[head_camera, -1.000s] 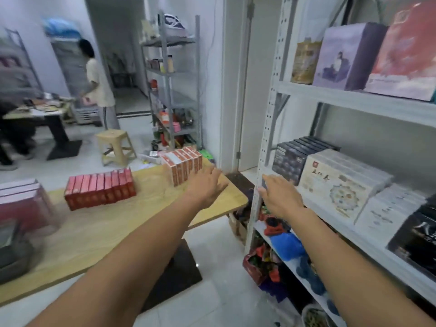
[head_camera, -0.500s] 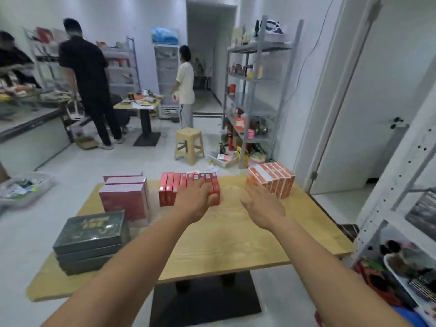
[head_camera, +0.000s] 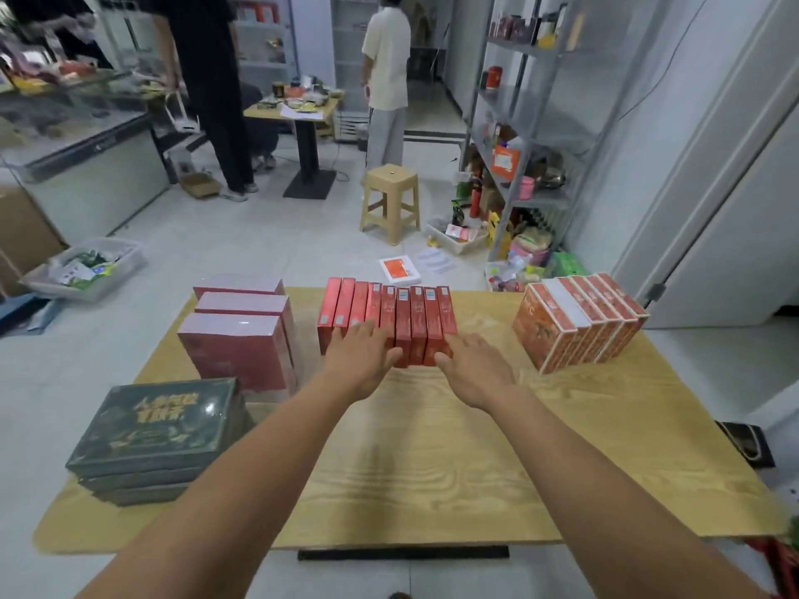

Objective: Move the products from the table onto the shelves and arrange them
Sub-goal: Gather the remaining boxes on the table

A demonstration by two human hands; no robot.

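A row of several slim red boxes (head_camera: 402,315) stands upright on the wooden table (head_camera: 432,460). My left hand (head_camera: 361,358) lies with straight fingers against the near left end of the row. My right hand (head_camera: 473,367) reaches the near right end, fingers extended and touching the last box. Neither hand grips anything. Several orange-red boxes (head_camera: 575,324) stand in a row at the right. Three pink boxes (head_camera: 242,335) stand at the left, and a stack of dark green flat boxes (head_camera: 160,430) lies in front of them.
Two people stand beyond the table: one in black (head_camera: 212,80), one in a white shirt (head_camera: 387,67). A tan stool (head_camera: 391,201) and a grey shelf rack (head_camera: 523,123) with goods stand behind. A white bin (head_camera: 84,270) sits on the floor, left.
I have turned from the shelf to face the table. Both hands moved forward and now touch the two near ends of the row of red boxes.
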